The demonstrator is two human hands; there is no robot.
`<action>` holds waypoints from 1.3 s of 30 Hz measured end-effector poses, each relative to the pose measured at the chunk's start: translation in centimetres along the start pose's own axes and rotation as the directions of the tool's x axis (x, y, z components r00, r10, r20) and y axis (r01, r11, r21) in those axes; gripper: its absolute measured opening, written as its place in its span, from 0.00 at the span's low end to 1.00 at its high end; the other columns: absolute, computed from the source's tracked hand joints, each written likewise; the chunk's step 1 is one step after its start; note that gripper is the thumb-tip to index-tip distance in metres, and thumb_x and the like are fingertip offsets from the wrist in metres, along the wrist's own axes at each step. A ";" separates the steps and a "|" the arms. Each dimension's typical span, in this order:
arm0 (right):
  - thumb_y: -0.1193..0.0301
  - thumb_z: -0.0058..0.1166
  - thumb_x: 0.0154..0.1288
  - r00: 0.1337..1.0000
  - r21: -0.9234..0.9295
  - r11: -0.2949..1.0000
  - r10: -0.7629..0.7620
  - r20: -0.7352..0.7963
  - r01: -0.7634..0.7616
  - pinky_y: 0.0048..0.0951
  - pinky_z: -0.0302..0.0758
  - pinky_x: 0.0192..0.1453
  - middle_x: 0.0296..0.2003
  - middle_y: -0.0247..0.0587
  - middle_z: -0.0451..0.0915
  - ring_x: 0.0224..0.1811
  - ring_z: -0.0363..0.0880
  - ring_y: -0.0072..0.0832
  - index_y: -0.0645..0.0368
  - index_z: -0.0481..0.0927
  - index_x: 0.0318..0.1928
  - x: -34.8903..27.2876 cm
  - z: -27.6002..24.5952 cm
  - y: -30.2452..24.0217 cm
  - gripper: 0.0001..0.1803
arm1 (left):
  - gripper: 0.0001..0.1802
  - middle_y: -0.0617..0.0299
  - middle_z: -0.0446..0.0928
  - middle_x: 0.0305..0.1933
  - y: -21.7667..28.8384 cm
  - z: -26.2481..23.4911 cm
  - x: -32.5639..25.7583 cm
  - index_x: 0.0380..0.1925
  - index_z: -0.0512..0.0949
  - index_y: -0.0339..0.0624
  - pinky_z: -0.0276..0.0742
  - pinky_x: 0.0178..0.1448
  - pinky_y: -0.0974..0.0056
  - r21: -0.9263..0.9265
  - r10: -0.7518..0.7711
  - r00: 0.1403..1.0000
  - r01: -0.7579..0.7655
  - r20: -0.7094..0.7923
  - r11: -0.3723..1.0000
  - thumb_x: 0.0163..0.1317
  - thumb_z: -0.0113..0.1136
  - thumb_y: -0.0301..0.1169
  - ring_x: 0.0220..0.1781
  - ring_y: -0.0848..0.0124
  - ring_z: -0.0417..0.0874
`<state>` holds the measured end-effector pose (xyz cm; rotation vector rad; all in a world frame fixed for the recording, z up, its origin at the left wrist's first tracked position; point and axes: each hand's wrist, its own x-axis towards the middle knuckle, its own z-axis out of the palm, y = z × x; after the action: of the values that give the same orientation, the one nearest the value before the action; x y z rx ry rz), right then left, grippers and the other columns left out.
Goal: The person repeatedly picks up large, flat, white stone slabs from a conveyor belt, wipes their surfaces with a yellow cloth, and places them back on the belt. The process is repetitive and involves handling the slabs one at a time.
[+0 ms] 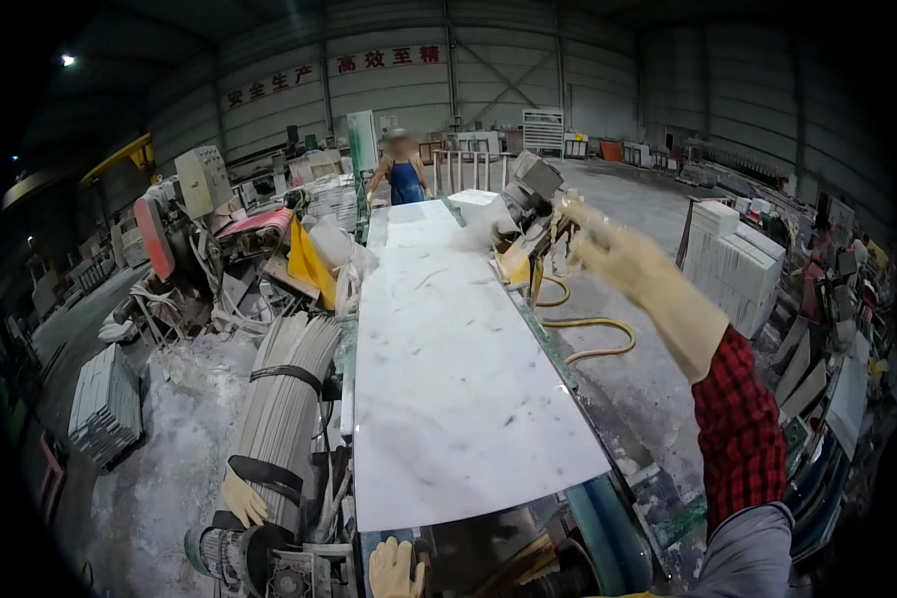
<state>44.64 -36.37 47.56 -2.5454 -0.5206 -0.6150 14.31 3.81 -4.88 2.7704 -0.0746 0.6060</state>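
White slab (458, 389) lies before you, on the machine bed (610, 533). Your raised right hand (613, 251) overlaps machinery (535, 179); can't tell its grip. Left hand (396, 571), probably yours, sits low, forearm hidden; grip unclear.

Hands, 2, both in cream gloves.
Item 1: right hand (608, 254), raised and reaching forward, fingers pointing toward the upper left; exact finger bend unclear. Glove cuff (690, 334) long, covering the wrist. Right forearm (738, 429) rising from the lower right, in a red-and-black checked sleeve, grey fabric below it.
Item 2: left hand (394, 570), low at the bottom edge, fingers directed forward, close together; wrist and forearm out of frame.
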 end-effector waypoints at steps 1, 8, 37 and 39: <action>0.59 0.52 0.84 0.995 0.003 1.000 -0.022 -0.102 0.022 0.35 0.85 0.51 0.43 0.41 0.93 0.41 0.88 0.28 0.39 0.69 0.88 1.3 -0.5 -0.1 0.35 | 0.35 0.35 0.73 0.82 0.1 -0.1 0.0 0.80 0.74 0.42 0.65 0.87 0.37 0.002 0.001 1.000 -0.001 0.001 1.000 0.79 0.65 0.46 0.82 0.35 0.73; 0.69 0.54 0.81 0.880 -0.792 0.537 -0.475 0.003 0.292 0.36 0.89 0.59 0.58 0.43 0.91 0.48 0.93 0.30 0.54 0.82 0.67 9.7 -1.6 -0.5 0.19 | 0.33 0.39 0.75 0.81 1.4 -2.0 0.6 0.78 0.76 0.44 0.67 0.87 0.39 0.056 -0.013 1.000 0.012 0.021 0.998 0.80 0.65 0.46 0.82 0.40 0.75; 0.56 0.51 0.86 0.661 0.127 0.926 0.152 0.735 -0.354 0.45 0.83 0.59 0.51 0.59 0.90 0.51 0.89 0.50 0.47 0.64 0.88 -29.3 22.4 8.9 0.36 | 0.33 0.34 0.77 0.75 2.7 -4.5 0.9 0.71 0.78 0.37 0.66 0.84 0.36 0.029 -0.008 0.997 0.006 0.078 1.000 0.70 0.72 0.40 0.76 0.32 0.75; 0.57 0.51 0.87 0.599 0.129 0.869 0.215 0.771 -0.477 0.45 0.82 0.60 0.53 0.60 0.90 0.53 0.89 0.49 0.49 0.64 0.88 -32.0 22.4 9.8 0.35 | 0.33 0.34 0.77 0.75 2.6 -4.3 0.8 0.71 0.78 0.37 0.66 0.84 0.36 0.018 0.000 0.998 -0.002 0.065 1.000 0.70 0.72 0.40 0.77 0.32 0.76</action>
<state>29.98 -40.64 10.31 -2.3712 -0.3008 0.6628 13.03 2.62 -0.12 2.8075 -0.0852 0.5193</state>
